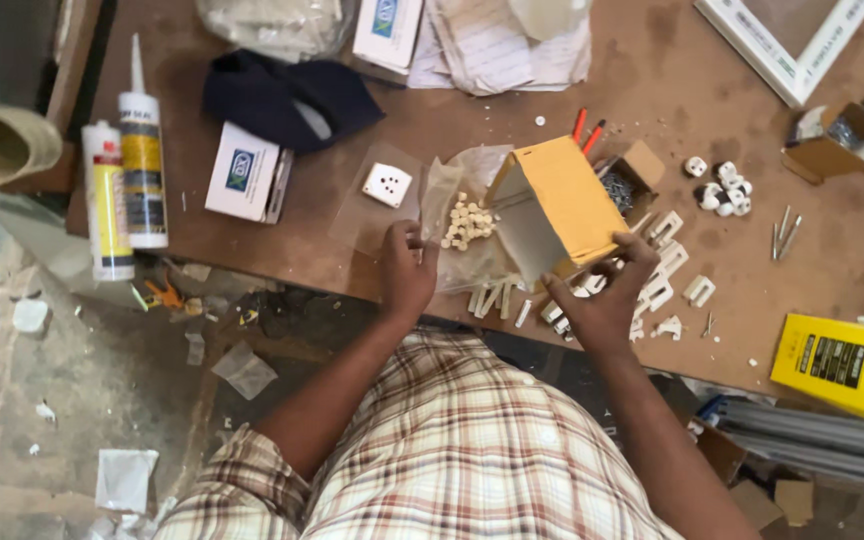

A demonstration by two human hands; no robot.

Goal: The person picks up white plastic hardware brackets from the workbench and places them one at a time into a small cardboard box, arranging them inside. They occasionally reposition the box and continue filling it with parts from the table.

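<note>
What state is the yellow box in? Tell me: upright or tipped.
Tipped. The right hand holds the yellow box slanted, open end toward the small white pieces.

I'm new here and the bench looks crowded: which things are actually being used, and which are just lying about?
In use: yellow box in right hand; clear bag held by left hand; small pale pieces.

Lying about: sealant tubes, dark cloth, white socket, papers, screws.

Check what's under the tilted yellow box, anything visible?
Small white plastic clips lie on the table around the right hand, which tips the yellow box. Cream pellets sit by its open mouth. The box's inside is shadowed; contents can't be seen.
</note>
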